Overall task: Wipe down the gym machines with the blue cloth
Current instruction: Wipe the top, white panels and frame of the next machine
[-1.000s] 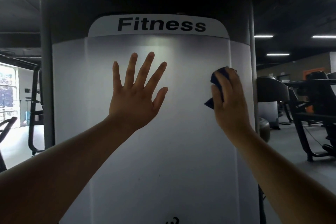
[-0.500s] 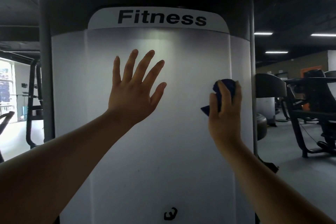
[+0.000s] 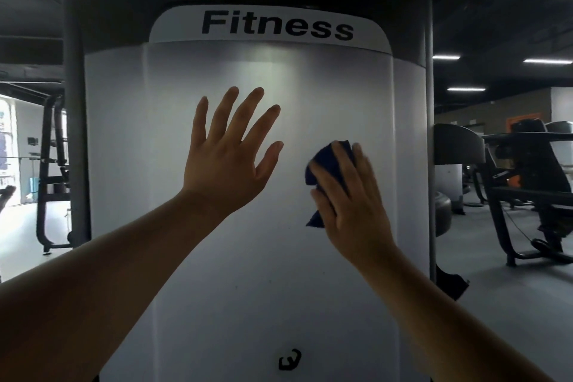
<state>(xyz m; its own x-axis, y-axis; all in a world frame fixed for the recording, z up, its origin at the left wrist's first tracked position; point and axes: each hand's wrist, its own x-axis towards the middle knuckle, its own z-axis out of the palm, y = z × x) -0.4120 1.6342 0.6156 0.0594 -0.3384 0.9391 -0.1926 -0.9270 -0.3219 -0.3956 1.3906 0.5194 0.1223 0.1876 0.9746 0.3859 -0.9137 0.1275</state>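
Machine panel (image 3: 248, 257): large white shroud, upright, filling the middle of the view; both hands are against its upper half. Risk: the lower half and the side facets may be missed if the wiping is kept to a narrow band at hand height.
Left hand (image 3: 228, 161): flat and spread wide, holding nothing, apparently braced on the panel left of centre. Risk: a bare palm is likely to leave prints on the surface, so that patch will need a wipe once the hand lifts.
Right hand (image 3: 350, 198): pressed flat over the cloth, fingers extended, pinning it to the panel just beside the left hand's thumb. Risk: with flat pressure and no pinch, the cloth can slide out and drop.
Blue cloth (image 3: 325, 164): dark blue, bunched, trapped between right palm and panel; corners stick out above and below the fingers. Risk: bunching means little fabric touches the panel, so streaks are probable.
Header lettering (image 3: 277, 25): reads "Fitness" in bold black on a white band atop the panel.
Lower mark (image 3: 290, 359): small black logo, no legible text.
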